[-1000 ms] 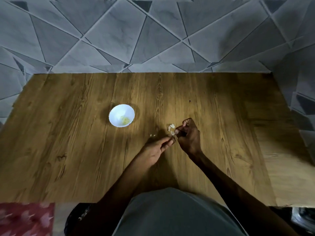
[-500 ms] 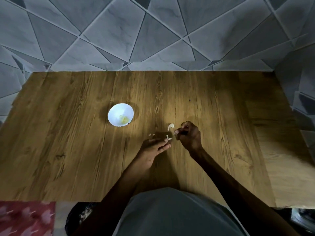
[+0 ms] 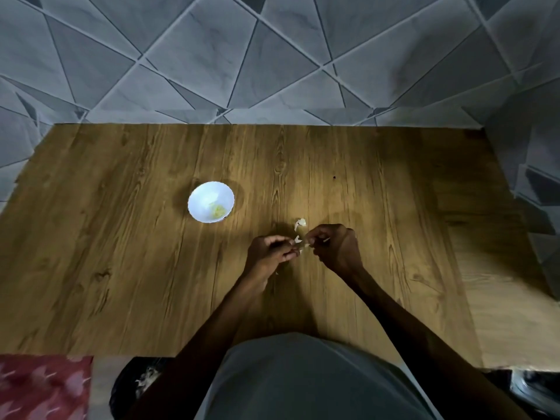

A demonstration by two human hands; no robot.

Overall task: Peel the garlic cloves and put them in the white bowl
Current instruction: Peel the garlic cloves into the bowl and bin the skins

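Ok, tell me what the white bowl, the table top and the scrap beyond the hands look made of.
White bowl: smooth, uniform white with soft sheen; ceramic or melamine, can't tell. Table top: grain, knots and plank lines, low sheen; wood or wood-look laminate. Garlic skin: thin, curled, papery white flake, beyond the garlic clove pinched by left hand and right hand.

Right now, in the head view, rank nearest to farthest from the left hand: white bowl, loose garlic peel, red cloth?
From the left hand, pinching a garlic clove:
1. Loose garlic peel, just beyond it on the table.
2. White bowl, farther back and left.
3. Red cloth, bottom-left corner, past the table's near edge.
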